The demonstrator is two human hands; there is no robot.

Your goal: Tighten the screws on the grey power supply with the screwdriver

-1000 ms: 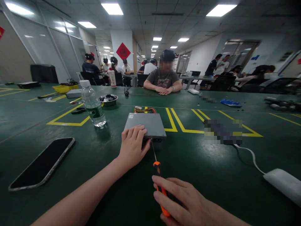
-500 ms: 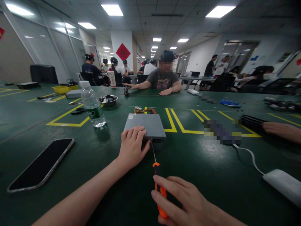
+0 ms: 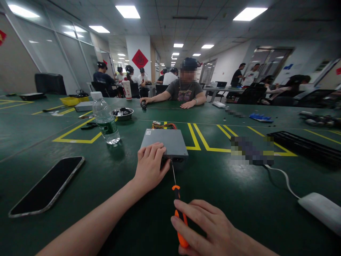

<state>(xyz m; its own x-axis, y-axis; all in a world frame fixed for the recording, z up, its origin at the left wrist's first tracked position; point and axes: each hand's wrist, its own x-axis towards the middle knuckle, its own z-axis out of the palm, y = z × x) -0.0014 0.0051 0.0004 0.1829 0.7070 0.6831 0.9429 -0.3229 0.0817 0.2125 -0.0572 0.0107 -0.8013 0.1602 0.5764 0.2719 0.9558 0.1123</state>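
A grey metal computer power supply point(image 3: 166, 139) lies on the green table, with a bundle of coloured wires point(image 3: 165, 125) at its far side. My left hand point(image 3: 150, 165) grips its near left corner, fingers on the top and thumb along the front face. Held in my right hand point(image 3: 205, 225) is an orange and black screwdriver point(image 3: 181, 227), between thumb and fingers. Its thin shaft points away from me, and the tip meets the front face of the power supply beside my left thumb. What the tip sits in is too small to make out.
To the left are a phone point(image 3: 49, 185), a water bottle point(image 3: 105, 119) and a metal bowl point(image 3: 123, 113) of small parts. On the right lie a long black keyboard-like object point(image 3: 306, 145) and a white device point(image 3: 321, 211) with a cable. A person point(image 3: 186, 87) sits opposite.
The screwdriver's handle has turned slightly in my right hand; my left hand stays put. Another person's hand has left the black object at right. The person opposite now grasps a small dark object.
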